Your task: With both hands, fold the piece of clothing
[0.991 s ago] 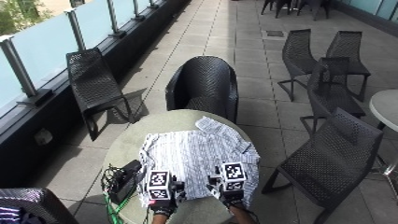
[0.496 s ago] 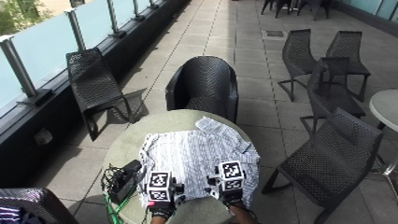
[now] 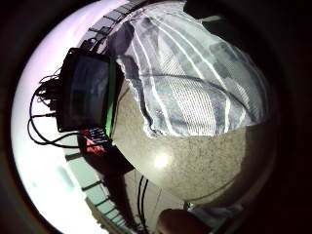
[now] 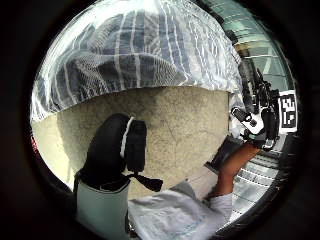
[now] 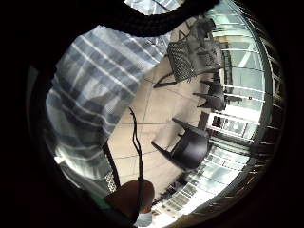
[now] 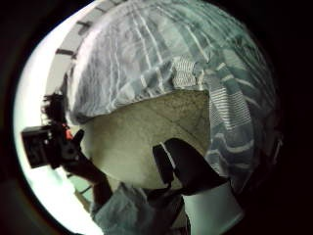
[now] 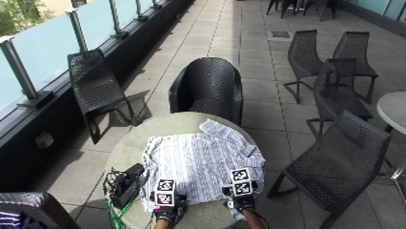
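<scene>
Near the round surface [image 7: 130, 143] edge, both hands hover by the soft, light shirt [image 7: 200, 164], best pinched at its hem corners; fingers' state unclear.

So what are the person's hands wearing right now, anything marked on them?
Both the left hand and the right hand wear black gloves. The palm views show a white stripe along a glove's thumb and a white cuff at the wrist, with a pale grey sleeve reaching to the elbow.

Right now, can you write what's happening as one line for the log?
stage: fold not begun | shirt: spread flat on round table | left hand, right hand: at near hem, grip unclear
</scene>
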`<action>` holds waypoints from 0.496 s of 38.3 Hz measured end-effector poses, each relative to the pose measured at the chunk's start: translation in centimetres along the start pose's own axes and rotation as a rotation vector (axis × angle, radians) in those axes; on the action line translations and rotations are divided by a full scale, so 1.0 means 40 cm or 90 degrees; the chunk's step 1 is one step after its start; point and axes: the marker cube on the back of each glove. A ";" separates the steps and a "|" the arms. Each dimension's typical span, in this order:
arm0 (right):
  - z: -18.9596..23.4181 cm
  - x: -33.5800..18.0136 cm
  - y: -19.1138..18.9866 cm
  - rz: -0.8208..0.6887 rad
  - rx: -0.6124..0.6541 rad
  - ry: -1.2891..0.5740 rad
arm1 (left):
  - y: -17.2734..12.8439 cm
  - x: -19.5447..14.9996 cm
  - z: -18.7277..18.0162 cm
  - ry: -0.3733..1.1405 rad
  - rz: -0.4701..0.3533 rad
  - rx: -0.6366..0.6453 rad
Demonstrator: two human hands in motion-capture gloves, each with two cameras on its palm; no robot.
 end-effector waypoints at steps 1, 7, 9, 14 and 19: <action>0.007 0.003 -0.007 -0.003 -0.005 0.001 | -0.011 -0.004 0.012 0.003 0.002 -0.005; -0.075 -0.008 0.070 -0.064 0.009 -0.083 | -0.081 -0.025 0.082 0.087 0.029 0.017; -0.096 -0.011 0.088 -0.074 0.023 -0.112 | -0.093 -0.029 0.084 0.093 0.027 0.056; -0.043 -0.011 0.014 -0.083 0.116 -0.147 | -0.088 -0.027 0.030 0.015 0.015 0.175; 0.019 0.009 -0.089 -0.080 0.274 -0.071 | -0.072 -0.016 -0.020 -0.020 0.028 0.249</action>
